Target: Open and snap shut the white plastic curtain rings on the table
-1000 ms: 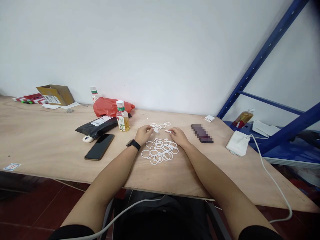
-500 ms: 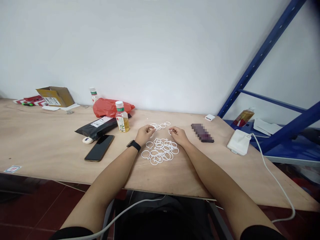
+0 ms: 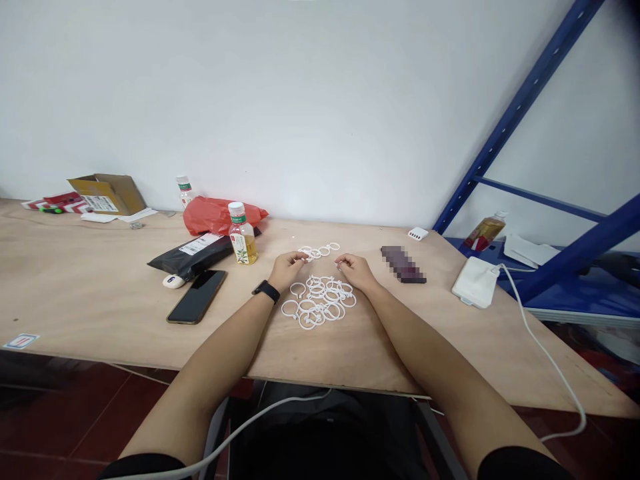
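White plastic curtain rings lie in a tangled pile on the plywood table, just below my hands. A shorter chain of linked rings sits beyond them. My left hand, with a black smartwatch on its wrist, pinches a ring at the near end of that chain. My right hand is a little to the right, and its fingertips hold a small white ring piece. Both hands hover just above the pile, and my fingers partly hide the pieces they hold.
To the left stand a tea bottle, a black mailer bag, a smartphone and a red plastic bag. To the right lie a pixelated dark object and a white power adapter with its cable. Blue metal shelving stands beyond the table's right side.
My hands have drawn slightly closer together, and the white piece in my right hand sits tighter in the fingertips. The view has shifted a little. The ring pile has not visibly moved.
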{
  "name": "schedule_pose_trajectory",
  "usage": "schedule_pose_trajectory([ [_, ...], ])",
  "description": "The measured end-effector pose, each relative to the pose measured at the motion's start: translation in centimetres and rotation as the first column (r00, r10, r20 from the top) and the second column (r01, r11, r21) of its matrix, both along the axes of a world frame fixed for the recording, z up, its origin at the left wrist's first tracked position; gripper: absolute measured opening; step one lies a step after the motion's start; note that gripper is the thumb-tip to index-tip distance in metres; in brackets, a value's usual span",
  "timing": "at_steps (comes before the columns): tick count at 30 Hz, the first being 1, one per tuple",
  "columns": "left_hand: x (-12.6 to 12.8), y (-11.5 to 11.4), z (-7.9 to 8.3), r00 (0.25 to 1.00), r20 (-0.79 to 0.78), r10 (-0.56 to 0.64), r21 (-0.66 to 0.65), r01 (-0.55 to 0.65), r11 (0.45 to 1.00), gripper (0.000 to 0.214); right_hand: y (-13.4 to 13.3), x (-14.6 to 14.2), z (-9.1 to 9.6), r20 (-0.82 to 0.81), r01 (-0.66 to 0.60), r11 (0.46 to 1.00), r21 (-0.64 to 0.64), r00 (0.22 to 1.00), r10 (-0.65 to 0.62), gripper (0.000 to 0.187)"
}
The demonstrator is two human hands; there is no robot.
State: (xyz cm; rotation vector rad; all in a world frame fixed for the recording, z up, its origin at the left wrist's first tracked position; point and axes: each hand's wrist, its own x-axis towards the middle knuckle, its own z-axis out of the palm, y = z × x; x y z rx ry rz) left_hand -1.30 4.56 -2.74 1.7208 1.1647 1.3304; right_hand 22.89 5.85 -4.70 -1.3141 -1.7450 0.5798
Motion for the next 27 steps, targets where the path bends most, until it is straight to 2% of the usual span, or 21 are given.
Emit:
schedule_pose_trajectory([
  [4, 0.05, -0.05, 0.02, 1.000, -0.002, 0.007, -0.002, -0.007, 1.000, 0.023, 0.13, 0.18, 0.00, 0.036, 0.041, 0.999, 0.007, 0.998, -0.041, 0.022],
  [10, 0.06, -0.20, 0.23, 0.998, -0.048, 0.042, 0.006, -0.041, 0.999, 0.024, -0.11, 0.31, 0.75, 0.044, 0.013, 1.000, 0.022, 0.999, -0.014, 0.026],
  [13, -0.01, -0.24, 0.42, 0.995, -0.068, 0.071, 0.022, -0.070, 0.997, 0.023, -0.10, 0.42, 0.88, 0.046, 0.039, 0.999, 0.007, 0.998, -0.039, 0.026],
  [21, -0.48, -0.06, 0.60, 0.999, -0.047, 0.007, 0.058, -0.004, 0.998, 0.026, 0.02, 0.81, 0.82, 0.109, 0.038, 0.997, 0.068, 0.993, -0.046, 0.024],
  [24, -0.40, -0.12, 0.59, 1.000, -0.017, -0.024, 0.065, 0.026, 0.998, 0.028, -0.06, 0.64, 0.76, 0.042, 0.022, 0.997, 0.074, 0.999, -0.025, 0.019],
  [27, -0.16, -0.32, 0.61, 0.999, 0.003, -0.049, 0.044, 0.049, 0.998, 0.031, -0.22, 0.39, 0.65, -0.043, 0.020, 1.000, 0.014, 0.999, -0.020, 0.020],
])
